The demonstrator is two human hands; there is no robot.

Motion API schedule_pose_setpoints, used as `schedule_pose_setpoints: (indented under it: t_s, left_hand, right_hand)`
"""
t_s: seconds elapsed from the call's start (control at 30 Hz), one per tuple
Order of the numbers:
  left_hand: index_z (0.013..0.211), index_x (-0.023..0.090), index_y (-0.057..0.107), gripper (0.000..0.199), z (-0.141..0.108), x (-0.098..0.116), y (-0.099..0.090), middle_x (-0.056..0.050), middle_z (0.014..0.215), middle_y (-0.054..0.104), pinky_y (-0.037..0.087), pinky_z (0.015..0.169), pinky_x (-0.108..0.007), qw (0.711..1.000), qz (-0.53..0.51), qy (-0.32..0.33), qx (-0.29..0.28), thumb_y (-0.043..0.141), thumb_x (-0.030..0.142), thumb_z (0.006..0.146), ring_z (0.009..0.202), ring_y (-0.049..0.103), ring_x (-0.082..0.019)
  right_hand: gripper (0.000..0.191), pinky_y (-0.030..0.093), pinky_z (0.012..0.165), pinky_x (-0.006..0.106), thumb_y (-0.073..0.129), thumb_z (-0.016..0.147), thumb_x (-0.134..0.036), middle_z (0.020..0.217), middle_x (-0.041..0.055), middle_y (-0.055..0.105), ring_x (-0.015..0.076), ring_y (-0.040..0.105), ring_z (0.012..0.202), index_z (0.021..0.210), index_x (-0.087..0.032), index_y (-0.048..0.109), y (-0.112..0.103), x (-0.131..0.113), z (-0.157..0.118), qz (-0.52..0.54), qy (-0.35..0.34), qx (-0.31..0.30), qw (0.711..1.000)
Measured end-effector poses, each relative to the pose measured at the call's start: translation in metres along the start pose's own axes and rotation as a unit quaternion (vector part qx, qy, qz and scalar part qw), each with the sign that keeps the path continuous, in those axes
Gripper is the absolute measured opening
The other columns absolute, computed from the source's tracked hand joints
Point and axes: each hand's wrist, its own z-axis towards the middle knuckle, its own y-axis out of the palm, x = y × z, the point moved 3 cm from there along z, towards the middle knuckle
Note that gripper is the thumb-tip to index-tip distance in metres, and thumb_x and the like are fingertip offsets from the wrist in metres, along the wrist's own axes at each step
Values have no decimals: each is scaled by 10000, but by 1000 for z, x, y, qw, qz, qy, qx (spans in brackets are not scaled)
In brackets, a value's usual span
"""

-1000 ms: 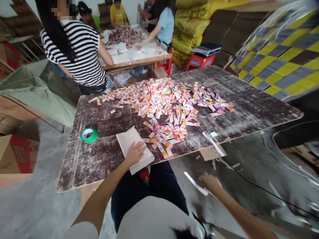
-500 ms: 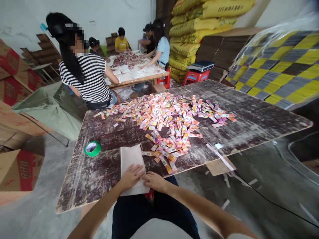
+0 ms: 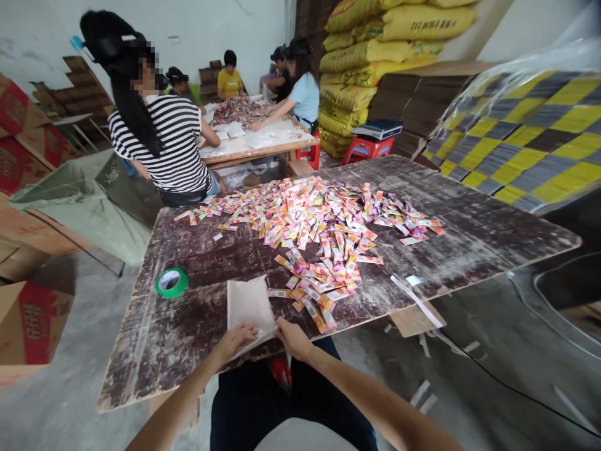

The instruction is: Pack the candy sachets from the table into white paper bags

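A flat white pouch (image 3: 248, 300), paper or thin plastic, lies at the table's near edge, its near end creased into a fold. My left hand (image 3: 236, 341) rests on the fold's left part, fingers stretched over the sheet. At the fold's right end, my right hand (image 3: 295, 339) is closed, pinching the corner between thumb and fingers. Just beyond my right hand begins a big loose pile of slim pink and orange printed sachets (image 3: 305, 219). Left of the pouch sits a roll of green tape (image 3: 171, 283).
The worn dark tabletop (image 3: 469, 219) extends to the right. A white strip (image 3: 417, 299) hangs over its front edge. Co-workers sit around another table (image 3: 263, 149) behind. Cartons (image 3: 35, 326) and a pale green sack (image 3: 107, 213) stand left; yellow sacks (image 3: 347, 94) are stacked at the back.
The pouch's near end has been turned up into a fold. My left hand has slid back toward me, and my right hand now grips the folded corner.
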Motion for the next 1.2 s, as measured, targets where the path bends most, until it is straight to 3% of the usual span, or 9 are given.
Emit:
schedule_pose_setpoints:
  t_s: [0.13, 0.23, 0.3, 0.43, 0.57, 0.7, 0.93, 1.07, 1.2]
  left_hand:
    - [1092, 191, 751, 732, -12, 1, -6, -112, 1226, 694, 364, 1127, -464, 989, -131, -45, 60, 301, 731, 887, 1221, 598, -284]
    - [1260, 169, 664, 897, -29, 3, 9, -162, 1355, 604, 351, 1133, -486, 993, -84, 10, 87, 548, 839, 675, 1286, 536, -333]
    - [1297, 160, 630, 940, -38, 3, 21, -178, 1387, 573, 348, 1137, -502, 990, -41, 24, 135, 675, 791, 601, 1320, 501, -340]
    - [1094, 201, 723, 433, -46, 1, 36, -119, 1173, 710, 449, 1056, -425, 962, 3, -47, 267, 534, 535, 893, 1151, 631, -238]
    - [863, 160, 735, 393, -42, -1, 34, -94, 854, 734, 504, 803, -296, 920, 44, -140, 364, 445, 414, 942, 826, 666, -189]
    - [704, 133, 679, 407, -30, 0, 27, -49, 647, 639, 392, 649, -238, 894, 94, -223, 378, 464, 392, 933, 633, 541, -140]
    - [744, 148, 669, 360, -14, 4, 13, -58, 707, 649, 338, 646, -249, 878, 106, -341, 320, 511, 429, 903, 685, 539, -161]
    - [964, 144, 657, 317, -20, 1, 4, -75, 891, 686, 446, 752, -268, 847, -28, -338, 410, 697, 379, 756, 832, 621, -192]
    - [866, 114, 655, 321, -14, -6, 6, -59, 709, 652, 469, 580, -264, 792, -240, -397, 396, 757, 378, 712, 636, 611, -173]
  right_hand:
    - [78, 376, 705, 248, 446, 944, -201, 876, 53, 673, 198, 664, 849, 1015, -194, 478, -5, 3, 6, 45, 58, 39, 997]
    - [84, 366, 701, 245, 436, 956, -217, 870, 55, 679, 195, 663, 828, 1023, -196, 482, -7, 1, 5, 41, 74, 40, 996]
    - [98, 364, 699, 246, 435, 961, -222, 889, 69, 684, 200, 663, 837, 1039, -188, 484, -8, 0, 2, 33, 84, 39, 995]
    - [112, 368, 705, 246, 433, 968, -239, 913, 86, 689, 206, 662, 854, 1044, -179, 488, -7, 4, 0, 22, 86, 48, 995]
    - [107, 372, 700, 246, 442, 960, -251, 889, 83, 684, 207, 657, 839, 1013, -181, 502, -8, 4, -2, 19, 82, 59, 995]
    - [127, 379, 708, 261, 428, 954, -270, 881, 76, 669, 212, 640, 814, 1004, -184, 507, -12, 2, 4, 47, 80, 95, 991]
    - [117, 394, 723, 281, 560, 855, -238, 834, 63, 655, 206, 606, 785, 950, -169, 553, -19, 7, 26, 64, 179, 73, 979]
    - [314, 434, 820, 305, 659, 798, -335, 993, 100, 675, 214, 613, 914, 1042, -156, 577, -23, 4, 29, 178, 165, 105, 964]
    - [368, 465, 755, 308, 726, 739, -418, 977, 112, 693, 222, 629, 871, 978, -154, 633, -11, -6, 37, 385, 210, 46, 898]
